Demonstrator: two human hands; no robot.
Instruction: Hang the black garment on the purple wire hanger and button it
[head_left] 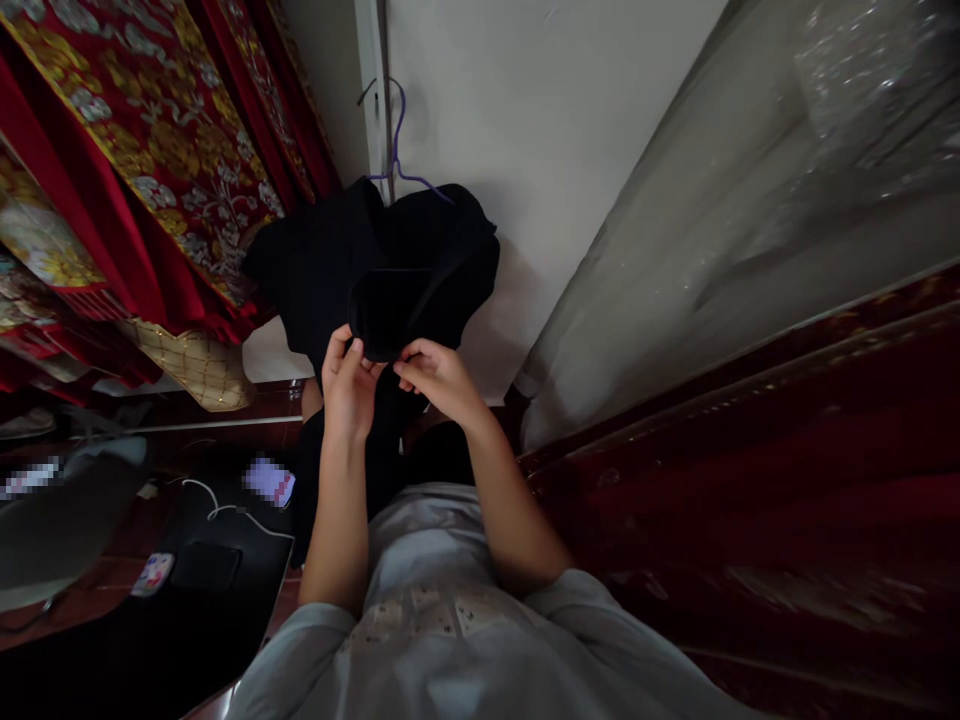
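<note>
A black garment (pixel 315 265) hangs in front of me on a purple wire hanger (pixel 400 140), against a white wall. Its neckline or upper opening sags towards me. My left hand (pixel 350 385) pinches the near edge of that opening between thumb and fingers. Close beside it, my right hand (pixel 435 378) pinches the same edge a little to the right. Folds in the dark cloth are hard to make out, and the lower part of the garment is partly hidden behind my hands.
Red and gold embroidered garments (pixel 172 150) hang at the left. A black tabletop (pixel 225 610) at lower left bears a phone (pixel 270 482), a white cable (pixel 217 500) and small items. Plastic sheeting (pixel 712 220) covers the right side above dark red material (pixel 787 510).
</note>
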